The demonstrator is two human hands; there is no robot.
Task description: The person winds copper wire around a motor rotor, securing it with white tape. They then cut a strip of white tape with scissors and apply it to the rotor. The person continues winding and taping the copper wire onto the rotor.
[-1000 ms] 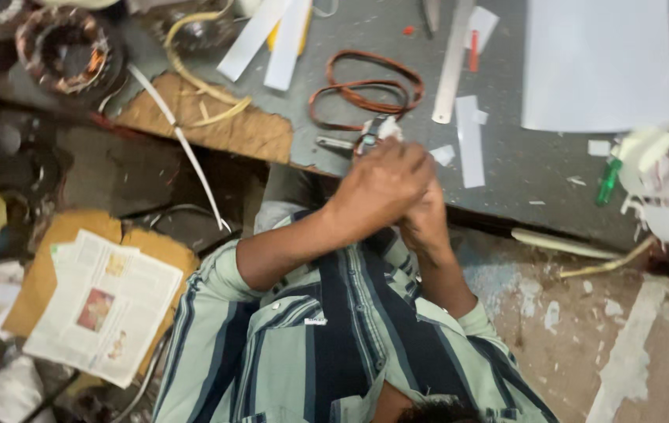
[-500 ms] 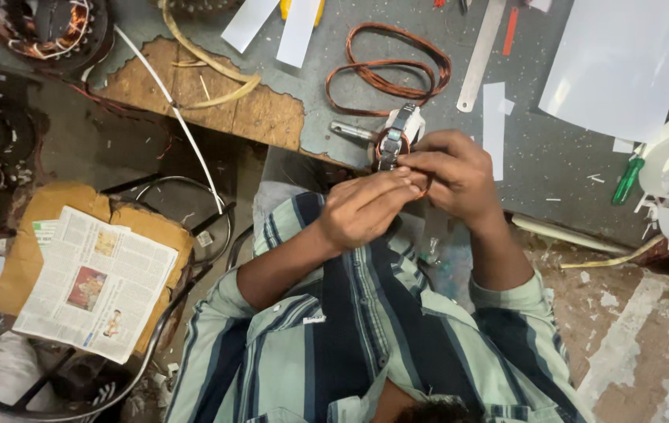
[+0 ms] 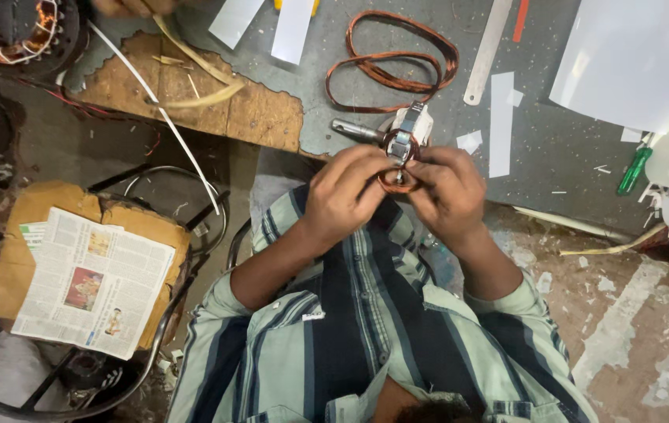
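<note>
From the head camera I saw my left hand (image 3: pixel 344 196) and right hand (image 3: pixel 448 192) meet at the frame's centre, fingers of both pinched together on a small copper wire coil (image 3: pixel 397 168) wound about a metal motor core (image 3: pixel 406 131) at the grey workbench (image 3: pixel 554 157) edge. A larger loose copper loop (image 3: pixel 393 59) lay above it. White paper strips (image 3: pixel 291 27) sat top centre, a white sheet (image 3: pixel 632 55) upper right, a folded newspaper (image 3: pixel 92 282) on brown cardboard (image 3: pixel 29 211) lower left.
</note>
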